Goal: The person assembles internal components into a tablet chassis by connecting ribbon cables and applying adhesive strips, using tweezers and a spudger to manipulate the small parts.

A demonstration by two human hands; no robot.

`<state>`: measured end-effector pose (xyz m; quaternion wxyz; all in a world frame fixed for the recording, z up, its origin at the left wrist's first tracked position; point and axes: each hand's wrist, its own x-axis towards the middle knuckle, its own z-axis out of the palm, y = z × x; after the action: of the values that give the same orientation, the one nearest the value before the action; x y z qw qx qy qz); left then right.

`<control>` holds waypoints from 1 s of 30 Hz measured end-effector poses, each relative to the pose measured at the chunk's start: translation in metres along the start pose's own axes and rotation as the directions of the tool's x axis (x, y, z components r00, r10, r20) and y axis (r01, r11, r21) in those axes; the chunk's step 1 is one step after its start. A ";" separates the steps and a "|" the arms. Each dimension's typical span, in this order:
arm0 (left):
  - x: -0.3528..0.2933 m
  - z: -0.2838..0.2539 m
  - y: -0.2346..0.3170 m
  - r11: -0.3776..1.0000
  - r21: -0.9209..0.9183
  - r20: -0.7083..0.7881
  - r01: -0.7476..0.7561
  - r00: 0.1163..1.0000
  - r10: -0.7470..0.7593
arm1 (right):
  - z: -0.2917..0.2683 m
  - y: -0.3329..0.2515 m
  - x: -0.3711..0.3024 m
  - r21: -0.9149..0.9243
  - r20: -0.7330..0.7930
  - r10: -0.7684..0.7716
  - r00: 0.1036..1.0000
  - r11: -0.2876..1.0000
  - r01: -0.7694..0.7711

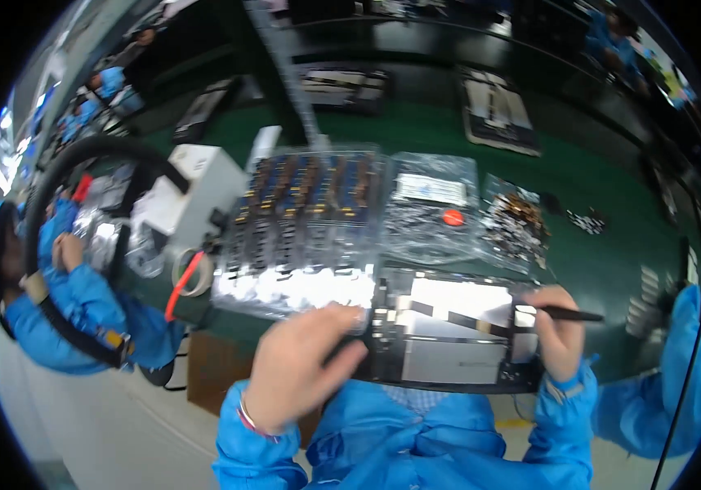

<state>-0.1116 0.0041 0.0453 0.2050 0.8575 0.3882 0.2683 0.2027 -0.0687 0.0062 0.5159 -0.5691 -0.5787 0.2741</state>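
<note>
An opened tablet-like device (457, 359) lies at the table's front edge before me, its silver battery panels and dark ribbon cables showing. My right hand (559, 336) is at its right edge, fingers closed around a slim black pen-like tool (573, 314) that points right. Slightly blurred, my left hand (297, 367) hovers by the device's left edge and the near side of a clear plastic tray (301, 290). Its thumb stands apart from the fingers, and nothing shows in it. Several rows of small flex-cable parts (305, 188) fill the tray's far half.
Behind the device lie a clear bag (428, 224) with a white label and red dot, and a bag of small metal parts (515, 222). A white box (191, 192) and black hose (36, 204) stand left. Co-workers in blue sit on both sides.
</note>
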 end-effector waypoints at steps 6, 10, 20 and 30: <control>0.041 -0.040 -0.115 0.989 0.096 -0.351 0.111 0.934 -0.071 | -0.005 -0.026 -0.035 0.070 -0.071 -0.023 0.997 0.997 0.028; 0.079 -0.036 -0.151 0.968 0.251 -0.062 -0.011 0.998 0.027 | -0.003 -0.031 -0.047 0.046 -0.097 0.048 0.994 0.998 -0.044; 0.088 -0.019 -0.160 0.885 0.457 0.013 -0.086 0.996 0.090 | 0.014 -0.029 -0.061 0.002 -0.101 0.113 0.988 0.994 -0.113; 0.091 -0.012 -0.152 0.767 0.640 0.067 -0.043 0.998 0.000 | 0.042 -0.038 -0.046 0.047 0.021 0.011 1.000 0.999 -0.012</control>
<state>-0.1529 0.1699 -0.0025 -0.0909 0.8884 0.4399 0.0948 0.1422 -0.1084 0.0145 0.5215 -0.5574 -0.5741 0.2963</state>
